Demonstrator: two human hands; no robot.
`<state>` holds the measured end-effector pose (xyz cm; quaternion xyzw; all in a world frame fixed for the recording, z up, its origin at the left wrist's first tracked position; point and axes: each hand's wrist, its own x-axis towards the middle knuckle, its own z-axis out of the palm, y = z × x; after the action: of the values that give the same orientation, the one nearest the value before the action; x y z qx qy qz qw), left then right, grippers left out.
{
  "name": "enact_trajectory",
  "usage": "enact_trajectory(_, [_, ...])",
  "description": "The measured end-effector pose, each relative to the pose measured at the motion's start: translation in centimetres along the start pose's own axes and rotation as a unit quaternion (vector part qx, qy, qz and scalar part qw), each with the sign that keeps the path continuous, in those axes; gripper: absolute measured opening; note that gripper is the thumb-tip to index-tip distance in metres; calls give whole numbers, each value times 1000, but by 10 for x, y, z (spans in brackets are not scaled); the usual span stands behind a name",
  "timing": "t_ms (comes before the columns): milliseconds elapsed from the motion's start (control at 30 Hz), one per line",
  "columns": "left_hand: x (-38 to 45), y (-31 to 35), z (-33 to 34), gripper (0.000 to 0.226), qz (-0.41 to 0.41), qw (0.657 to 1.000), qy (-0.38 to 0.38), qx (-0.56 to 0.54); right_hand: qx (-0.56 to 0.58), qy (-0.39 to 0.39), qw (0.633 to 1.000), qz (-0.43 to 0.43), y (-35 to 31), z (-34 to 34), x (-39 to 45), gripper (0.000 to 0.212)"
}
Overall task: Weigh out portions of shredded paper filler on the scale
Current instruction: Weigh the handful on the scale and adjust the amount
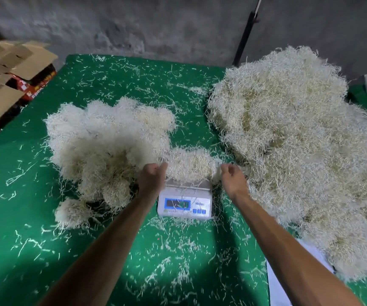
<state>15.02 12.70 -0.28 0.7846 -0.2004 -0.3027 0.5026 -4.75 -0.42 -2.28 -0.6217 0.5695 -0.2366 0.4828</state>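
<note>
My left hand (152,178) sits at the left edge of the small mound of pale shredded paper filler (190,164) on the scale, its fingers (161,167) curled loosely and touching the strands; whether they pinch any I cannot tell. My right hand (233,178) is at the mound's right edge, fingers half curled with gaps between them, clamped on nothing I can make out. The mound rests on the platform of the white digital scale (184,205), whose blue-framed display faces me, its reading blurred and crossed by stray strands. Just left of the scale lies a medium heap of rounded filler clumps (103,146), touching my left wrist. To the right spreads a much larger loose pile of filler (299,151), close against my right forearm. Loose shreds litter the green cloth-covered bench (34,250). Open brown cardboard boxes (8,69) stand at the far left, and a rough grey wall (156,23) runs behind, with a dark pole (245,36) leaning on it.
</note>
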Motion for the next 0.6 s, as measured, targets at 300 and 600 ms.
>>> enact_trajectory(300, [44,15,68,55,-45,995,-87,16,28,-123,991,-32,-33,68,25,88])
enact_trajectory(600, [12,24,63,31,-210,897,-82,-379,218,-15,976,17,-81,74,39,46])
